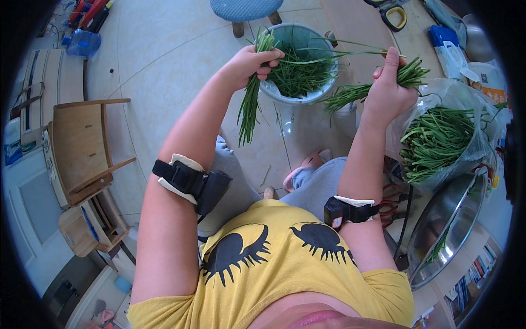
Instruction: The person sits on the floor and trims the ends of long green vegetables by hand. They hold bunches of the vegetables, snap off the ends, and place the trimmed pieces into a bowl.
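My left hand (258, 66) is closed around an upright bunch of green leafy stalks (249, 113), perhaps garlic chives, at the left rim of a round bin (270, 95). Cut or loose green stalks (302, 74) lie inside the bin. My right hand (390, 88) grips another bunch of stalks (349, 93), to the right of the bin. A few long stalks (349, 52) stretch between the two hands above the bin. Below and right of my right hand, a clear plastic bag (487, 135) holds a large heap of the same stalks (439, 144).
A blue-topped stool (246, 9) stands behind the bin. At the right are a steel bowl (468, 230) with a few stalks, and scissors (392, 18) on a wooden surface (349, 24). A wooden chair (82, 150) lies left; stray stalks (266, 174) are on the tiled floor (164, 103).
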Available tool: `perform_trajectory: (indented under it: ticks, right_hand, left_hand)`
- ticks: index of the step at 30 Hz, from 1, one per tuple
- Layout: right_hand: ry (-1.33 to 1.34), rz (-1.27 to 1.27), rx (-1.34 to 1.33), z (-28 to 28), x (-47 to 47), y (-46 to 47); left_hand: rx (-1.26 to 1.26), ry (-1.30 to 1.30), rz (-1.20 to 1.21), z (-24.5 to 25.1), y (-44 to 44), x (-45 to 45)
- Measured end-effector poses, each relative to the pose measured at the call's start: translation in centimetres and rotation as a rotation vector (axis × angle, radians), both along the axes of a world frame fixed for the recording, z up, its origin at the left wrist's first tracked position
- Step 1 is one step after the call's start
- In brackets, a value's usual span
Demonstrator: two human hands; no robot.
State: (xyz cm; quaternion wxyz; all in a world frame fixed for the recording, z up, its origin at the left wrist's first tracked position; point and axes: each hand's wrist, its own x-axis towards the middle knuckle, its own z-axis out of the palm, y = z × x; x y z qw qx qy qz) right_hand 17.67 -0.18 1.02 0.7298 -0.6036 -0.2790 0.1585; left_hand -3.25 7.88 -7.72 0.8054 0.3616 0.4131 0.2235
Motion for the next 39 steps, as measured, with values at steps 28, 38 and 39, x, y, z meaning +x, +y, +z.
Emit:
perform_trajectory:
  ticks: [28,38,39]
  right_hand:
    - [-0.032,-0.050,0.001,0.7,-0.4,-0.4]
    - [-0.236,0.141,-0.301,-0.9,0.3,0.1]
    - [-0.274,0.177,-0.335,-1.2,0.3,0.2]
  left_hand:
    - [0.268,0.566,0.250,-2.9,-0.4,3.7]
    - [0.466,0.711,0.163,0.0,0.0,3.5]
    - [0.508,0.678,0.159,0.5,-0.1,3.5]
